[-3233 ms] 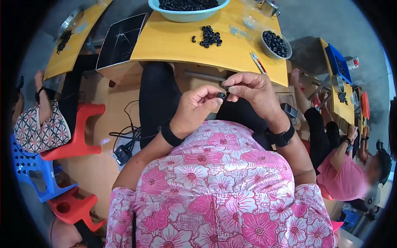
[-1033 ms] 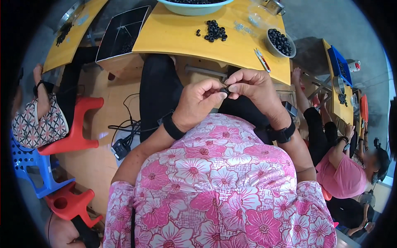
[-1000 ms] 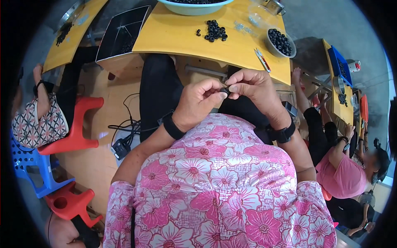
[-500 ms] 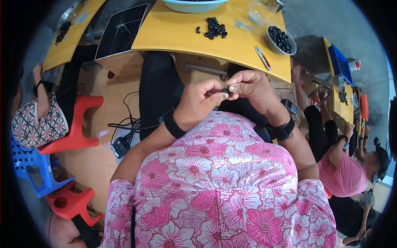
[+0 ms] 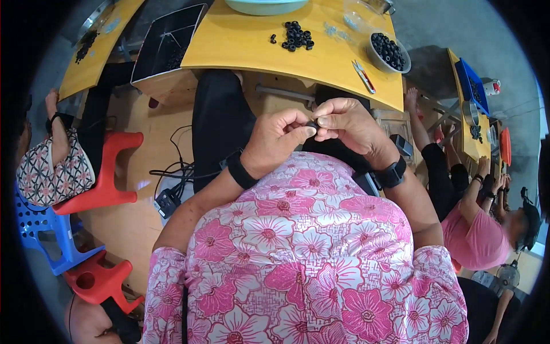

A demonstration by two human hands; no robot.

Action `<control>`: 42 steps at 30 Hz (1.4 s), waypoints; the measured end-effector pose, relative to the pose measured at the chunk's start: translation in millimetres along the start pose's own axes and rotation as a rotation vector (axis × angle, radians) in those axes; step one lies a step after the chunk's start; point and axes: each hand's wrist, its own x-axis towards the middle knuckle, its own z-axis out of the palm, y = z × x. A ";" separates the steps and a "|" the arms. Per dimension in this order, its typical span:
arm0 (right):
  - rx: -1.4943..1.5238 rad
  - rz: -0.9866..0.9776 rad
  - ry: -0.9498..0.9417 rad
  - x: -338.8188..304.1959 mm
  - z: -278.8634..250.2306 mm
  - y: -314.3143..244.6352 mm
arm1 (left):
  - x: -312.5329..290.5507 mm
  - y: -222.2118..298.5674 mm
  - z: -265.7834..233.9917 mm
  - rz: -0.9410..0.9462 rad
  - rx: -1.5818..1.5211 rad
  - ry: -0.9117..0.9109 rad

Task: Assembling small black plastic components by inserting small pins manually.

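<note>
Over my lap, my left hand (image 5: 277, 137) and my right hand (image 5: 349, 127) meet fingertip to fingertip. Between them is a small black ring-like part (image 5: 313, 124), pinched by thumb and forefinger on both sides and mostly covered by the fingers. On the yellow table (image 5: 246, 43) in front lies a loose group of small black rings (image 5: 298, 37). A grey bowl (image 5: 405, 64) at the table's right holds many more of them. Red-handled thread snips (image 5: 364, 77) lie near the front edge, beside a few small clear pieces (image 5: 337, 31).
A light-blue basin (image 5: 266, 7) stands at the table's far edge. Left of the table is an open black-lined box (image 5: 166, 43). Cables (image 5: 175, 178) and a power strip lie on the floor. Red (image 5: 112, 166) and blue stools (image 5: 54, 229) and co-workers sit on both sides.
My hands keep the same pinch on the black ring-like part, with only a slight shift of the fingers. At right, the co-worker in pink has moved their arms a little.
</note>
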 end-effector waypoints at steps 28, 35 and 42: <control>-0.081 -0.013 0.050 4.8 1.7 2.3 | 1.2 4.0 -2.5 0.055 -0.030 0.027; 0.030 0.042 -0.075 8.0 -1.7 0.1 | 2.4 7.6 -3.2 0.188 0.120 0.077; -0.004 0.146 -0.180 6.5 -6.3 -3.2 | 4.6 5.9 -5.4 0.302 0.190 0.092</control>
